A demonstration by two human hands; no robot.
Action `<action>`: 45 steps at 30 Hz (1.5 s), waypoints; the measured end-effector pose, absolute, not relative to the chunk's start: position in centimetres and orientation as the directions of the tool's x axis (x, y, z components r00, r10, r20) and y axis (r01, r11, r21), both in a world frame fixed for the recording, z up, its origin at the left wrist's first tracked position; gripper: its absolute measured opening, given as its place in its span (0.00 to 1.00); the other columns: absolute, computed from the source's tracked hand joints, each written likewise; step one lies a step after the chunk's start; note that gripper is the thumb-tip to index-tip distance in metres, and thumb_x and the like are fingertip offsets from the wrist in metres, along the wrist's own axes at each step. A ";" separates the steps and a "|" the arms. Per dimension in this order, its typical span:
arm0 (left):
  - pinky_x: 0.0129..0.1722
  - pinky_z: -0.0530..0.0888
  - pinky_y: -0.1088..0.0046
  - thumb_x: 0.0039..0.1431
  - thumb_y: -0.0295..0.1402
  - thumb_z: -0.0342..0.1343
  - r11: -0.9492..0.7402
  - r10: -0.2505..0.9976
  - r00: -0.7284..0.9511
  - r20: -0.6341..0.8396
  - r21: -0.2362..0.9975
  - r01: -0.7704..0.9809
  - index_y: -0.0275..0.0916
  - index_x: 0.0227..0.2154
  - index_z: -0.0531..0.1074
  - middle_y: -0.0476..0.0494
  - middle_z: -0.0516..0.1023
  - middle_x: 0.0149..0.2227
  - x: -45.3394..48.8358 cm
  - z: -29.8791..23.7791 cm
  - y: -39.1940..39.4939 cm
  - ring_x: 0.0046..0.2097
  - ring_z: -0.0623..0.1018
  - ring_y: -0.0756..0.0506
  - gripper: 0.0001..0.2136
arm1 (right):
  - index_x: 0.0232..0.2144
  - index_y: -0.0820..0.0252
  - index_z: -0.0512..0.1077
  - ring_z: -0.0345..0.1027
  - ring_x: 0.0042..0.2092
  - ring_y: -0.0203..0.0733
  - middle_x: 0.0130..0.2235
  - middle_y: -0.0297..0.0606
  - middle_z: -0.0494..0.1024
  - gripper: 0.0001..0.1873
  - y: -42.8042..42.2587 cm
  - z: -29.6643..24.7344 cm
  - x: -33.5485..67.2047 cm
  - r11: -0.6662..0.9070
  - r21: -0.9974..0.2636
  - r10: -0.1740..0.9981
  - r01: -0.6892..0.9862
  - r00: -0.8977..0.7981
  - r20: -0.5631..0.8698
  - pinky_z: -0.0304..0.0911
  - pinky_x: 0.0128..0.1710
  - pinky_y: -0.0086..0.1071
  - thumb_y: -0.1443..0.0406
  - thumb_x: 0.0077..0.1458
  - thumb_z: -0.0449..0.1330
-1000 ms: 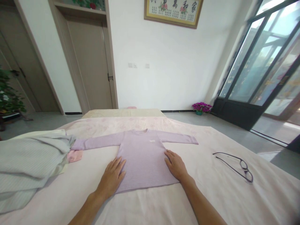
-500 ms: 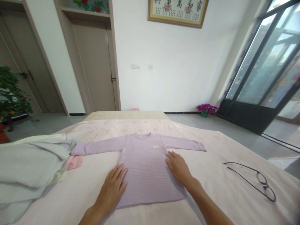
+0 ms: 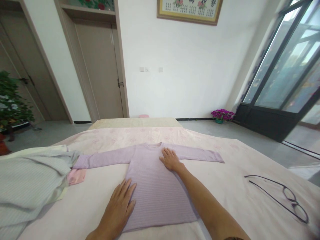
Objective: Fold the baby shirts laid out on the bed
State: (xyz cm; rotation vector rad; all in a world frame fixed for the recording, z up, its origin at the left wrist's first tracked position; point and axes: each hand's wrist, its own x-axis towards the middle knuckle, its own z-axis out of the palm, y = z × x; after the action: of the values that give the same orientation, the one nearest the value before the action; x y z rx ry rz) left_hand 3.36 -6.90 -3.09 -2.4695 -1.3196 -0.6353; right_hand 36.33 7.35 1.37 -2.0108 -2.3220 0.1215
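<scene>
Pale pink bedding covers a wide bed that fills the near half of the view, with grey floor and a white wall beyond it. At the middle of the bed lies a lilac long-sleeved top, spread flat with its front up, neck toward the far side and both sleeves stretched straight out to left and right. The right hand rests flat and open on the top's far right part, just below the shoulder, fingers spread and holding nothing; its forearm runs across the right edge of the top. The left hand lies flat and open too, palm down on the top's near left edge, half on the cloth and half on the bedding, gripping nothing. Just past the end of the left sleeve sits a small pink cloth, touching a heap of grey-green fabric at the left side of the bed. Well apart on the right lie dark-framed glasses, unfolded. Farther off stand a door, a leafy plant at left, purple flowers by the glass doors, and a framed picture on the wall.
</scene>
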 end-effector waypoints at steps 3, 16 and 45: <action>0.64 0.63 0.60 0.67 0.42 0.48 -0.545 0.710 0.491 0.504 -0.046 0.837 0.47 0.63 0.63 0.46 0.64 0.66 3.4 -3.1 -6.8 0.66 0.62 0.42 0.23 | 0.69 0.63 0.50 0.37 0.71 0.50 0.71 0.46 0.47 0.36 8.4 1.7 37.9 0.043 -0.097 0.999 0.994 -0.043 0.000 0.35 0.67 0.48 0.50 0.66 0.40; 0.63 0.64 0.60 0.65 0.40 0.50 -0.538 0.702 0.476 0.530 -0.044 0.842 0.47 0.62 0.65 0.46 0.66 0.65 3.5 -3.4 -6.6 0.66 0.63 0.41 0.23 | 0.68 0.53 0.53 0.37 0.71 0.51 0.71 0.44 0.49 0.33 12.2 2.3 32.0 0.186 -0.130 0.982 0.974 -0.186 0.017 0.35 0.66 0.48 0.48 0.67 0.40; 0.62 0.65 0.59 0.66 0.41 0.49 -0.536 0.713 0.492 0.499 -0.065 0.842 0.47 0.63 0.64 0.46 0.64 0.66 3.5 -3.3 -6.7 0.66 0.63 0.41 0.23 | 0.70 0.66 0.45 0.31 0.71 0.58 0.71 0.55 0.43 0.41 12.7 -0.1 33.4 -0.157 -0.156 0.984 0.975 0.167 0.056 0.26 0.65 0.57 0.45 0.65 0.37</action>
State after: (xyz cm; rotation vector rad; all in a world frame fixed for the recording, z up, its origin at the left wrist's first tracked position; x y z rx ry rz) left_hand 3.46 -6.67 -3.31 -2.4399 -1.3118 -0.6081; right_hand 33.44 12.75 -0.09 -2.2758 -1.9304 0.0882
